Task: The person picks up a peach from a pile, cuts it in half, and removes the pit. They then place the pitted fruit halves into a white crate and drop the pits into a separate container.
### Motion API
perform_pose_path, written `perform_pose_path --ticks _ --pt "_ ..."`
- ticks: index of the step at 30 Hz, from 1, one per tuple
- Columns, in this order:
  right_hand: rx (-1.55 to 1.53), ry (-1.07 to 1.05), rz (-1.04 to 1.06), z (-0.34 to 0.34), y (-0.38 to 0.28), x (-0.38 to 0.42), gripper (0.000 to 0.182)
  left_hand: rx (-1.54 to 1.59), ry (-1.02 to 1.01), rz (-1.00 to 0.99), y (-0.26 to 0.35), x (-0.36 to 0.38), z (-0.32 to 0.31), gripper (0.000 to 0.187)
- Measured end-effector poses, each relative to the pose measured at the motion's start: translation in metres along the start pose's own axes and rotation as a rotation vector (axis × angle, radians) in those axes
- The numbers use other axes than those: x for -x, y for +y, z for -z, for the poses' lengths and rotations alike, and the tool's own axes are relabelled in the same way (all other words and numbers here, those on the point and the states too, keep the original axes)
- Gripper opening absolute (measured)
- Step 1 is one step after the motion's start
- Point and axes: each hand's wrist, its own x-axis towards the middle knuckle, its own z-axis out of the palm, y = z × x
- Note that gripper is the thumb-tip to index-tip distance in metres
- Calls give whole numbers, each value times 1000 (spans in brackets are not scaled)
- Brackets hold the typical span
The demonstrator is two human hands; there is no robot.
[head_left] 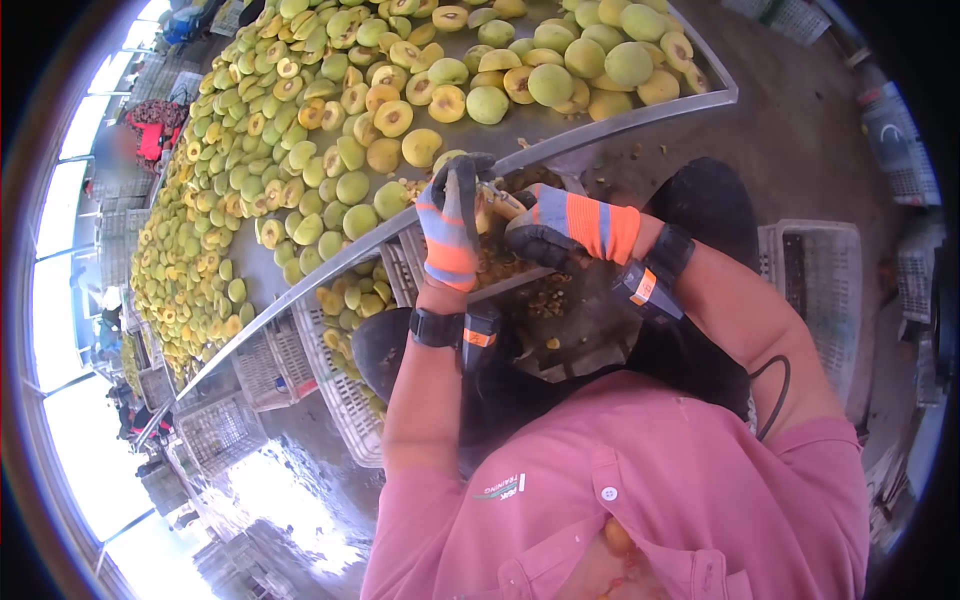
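Note:
My left hand [451,222], in a grey and orange glove with dark palm and fingertips, is closed at the metal edge of the table. What its fingers hold is hidden. Close on its right, my right hand [565,226], gloved alike, is closed around a small tool [507,204] with a tan handle and a metal part pointing toward the left hand. Green-yellow stone fruit [421,147], many cut in half with brown hollows showing, lie on the table just beyond the left hand.
The metal table [610,124] has a raised rim in front of me. Beneath it stand a white crate [345,400] of fruit and a grey crate [222,432]. Another crate [822,300] is at my right. Fruit scraps [545,300] lie below my hands. A person [150,135] sits far left.

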Motion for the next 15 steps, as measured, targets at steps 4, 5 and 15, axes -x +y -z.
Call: perform_pose_path --ticks 4,5,15 --pt "-17 62 -7 -5 2 -2 18 24 -15 27 10 6 1 21" --pt "-26 65 -9 -4 3 -2 17 82 19 74 11 7 -1 19" --pt "479 399 12 -17 0 -1 25 72 168 181 -5 7 -6 17"
